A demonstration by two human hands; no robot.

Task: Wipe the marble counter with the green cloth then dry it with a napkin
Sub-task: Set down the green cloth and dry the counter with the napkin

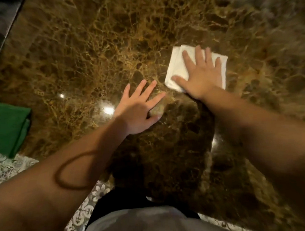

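Observation:
The brown veined marble counter (pixel 91 45) fills most of the view. A folded white napkin (pixel 176 68) lies on it right of centre. My right hand (pixel 202 73) presses flat on the napkin with fingers spread, covering its right half. My left hand (pixel 139 109) rests flat on bare marble just left and nearer, fingers apart, holding nothing. The green cloth (pixel 6 126), folded, lies at the counter's near left edge, well away from both hands.
The counter's near edge runs along the bottom, with patterned floor tiles (pixel 0 168) below it. A dark edge (pixel 4 17) borders the counter at far left. Bright light reflections (pixel 108 110) show on the marble near my left hand.

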